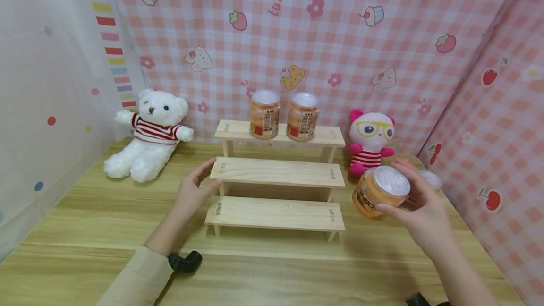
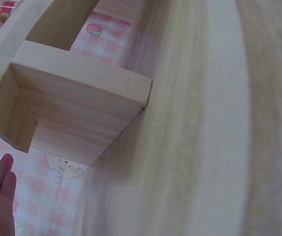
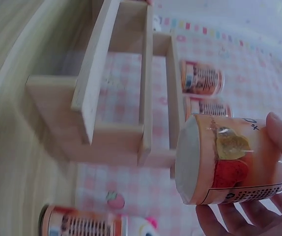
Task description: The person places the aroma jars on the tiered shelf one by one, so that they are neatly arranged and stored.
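Note:
My right hand [image 1: 425, 211] grips a jar [image 1: 371, 197] with an orange label and clear lid, tilted in the air right of a three-tier wooden stand [image 1: 276, 174]. In the right wrist view, the fingers lie under this jar [image 3: 234, 162] and the thumb on its other side. With thumb and forefinger my left hand [image 1: 197, 190] holds the left end of the stand's middle board; its other fingers extend beside the wood [image 2: 77, 93] in the left wrist view. Two similar jars, one on the left [image 1: 265, 114] and one on the right [image 1: 303, 117], stand on the top board.
A white teddy bear [image 1: 150, 131] sits left of the stand, and a pink panda toy [image 1: 369, 140] sits right. Behind my right hand shows another clear lid [image 1: 431, 180]. One more jar [image 3: 82, 221] stands on the table, low in the right wrist view. Checked cloth [image 1: 272, 37] hangs behind.

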`<action>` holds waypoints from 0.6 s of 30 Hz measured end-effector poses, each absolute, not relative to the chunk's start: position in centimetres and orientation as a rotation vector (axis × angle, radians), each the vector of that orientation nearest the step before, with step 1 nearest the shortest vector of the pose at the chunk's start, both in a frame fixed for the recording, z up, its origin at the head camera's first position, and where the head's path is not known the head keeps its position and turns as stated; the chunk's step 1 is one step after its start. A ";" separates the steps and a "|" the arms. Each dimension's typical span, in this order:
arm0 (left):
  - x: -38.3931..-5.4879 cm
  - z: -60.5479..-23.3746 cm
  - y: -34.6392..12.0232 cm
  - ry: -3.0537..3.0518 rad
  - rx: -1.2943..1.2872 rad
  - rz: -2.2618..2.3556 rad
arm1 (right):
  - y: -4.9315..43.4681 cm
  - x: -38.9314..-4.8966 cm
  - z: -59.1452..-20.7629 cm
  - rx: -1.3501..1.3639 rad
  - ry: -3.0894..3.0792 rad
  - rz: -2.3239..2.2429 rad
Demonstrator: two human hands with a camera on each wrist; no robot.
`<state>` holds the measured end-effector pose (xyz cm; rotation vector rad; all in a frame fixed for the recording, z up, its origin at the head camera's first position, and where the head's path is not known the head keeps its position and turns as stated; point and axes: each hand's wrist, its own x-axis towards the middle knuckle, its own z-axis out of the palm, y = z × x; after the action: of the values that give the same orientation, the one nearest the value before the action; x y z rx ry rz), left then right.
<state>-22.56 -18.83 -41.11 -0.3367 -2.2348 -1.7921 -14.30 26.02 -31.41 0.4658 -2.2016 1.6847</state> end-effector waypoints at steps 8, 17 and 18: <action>-22.6 -41.1 -18.8 -2.219 -0.329 -1.820 | 23.2 -14.8 -30.9 0.443 -2.304 1.559; -22.8 -41.4 -18.9 -2.226 -0.335 -1.796 | 19.7 -16.0 -30.3 0.539 -2.269 1.650; -22.8 -41.4 -18.9 -2.225 -0.337 -1.797 | 19.4 -16.2 -30.3 0.537 -2.281 1.637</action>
<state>-22.81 -18.90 -41.40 -0.3367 -2.2255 -1.7974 -16.18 19.35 -30.29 0.5372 -2.2809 1.6370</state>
